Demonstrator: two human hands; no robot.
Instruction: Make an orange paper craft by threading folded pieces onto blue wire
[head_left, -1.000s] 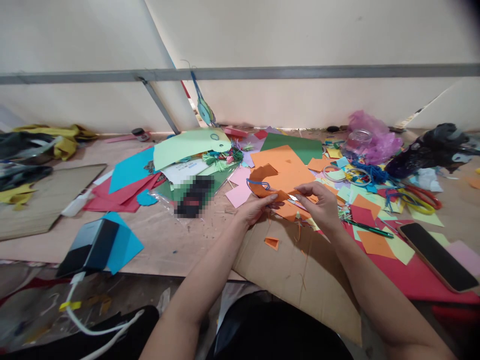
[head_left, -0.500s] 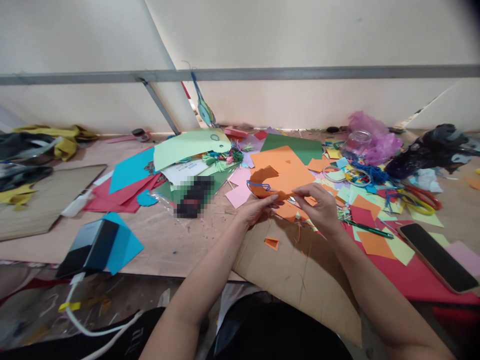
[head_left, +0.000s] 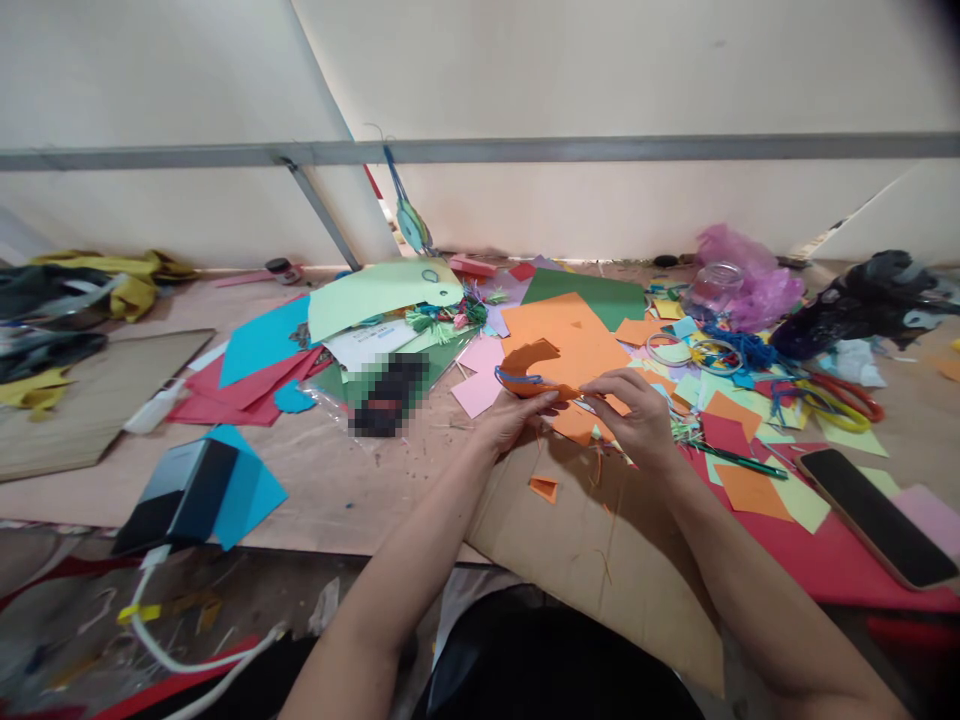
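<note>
An orange paper cut-out [head_left: 529,360] with a curved shape and a blue cord [head_left: 519,377] looped at its left side is held up between both hands. My left hand [head_left: 523,415] closes on its lower left edge, thumb on top. At the right end, the fingers of my right hand [head_left: 634,408] pinch the same paper. Behind it lies a larger orange sheet [head_left: 574,325]. Under my forearms is a brown cardboard sheet [head_left: 600,560], bearing a small folded orange scrap [head_left: 544,488] and thin orange trimmings.
Coloured paper scraps cover the right side, with a green pen [head_left: 742,460], a phone [head_left: 877,515] and scissors [head_left: 832,400]. A glass jar [head_left: 716,285] stands by a pink plastic bag [head_left: 757,280]. To the left are blue and red sheets [head_left: 247,385] and a cabled device [head_left: 180,490].
Both hands stay almost in place, still on the orange cut-out. The right hand has shifted slightly left, and the cut-out has tilted a little.
</note>
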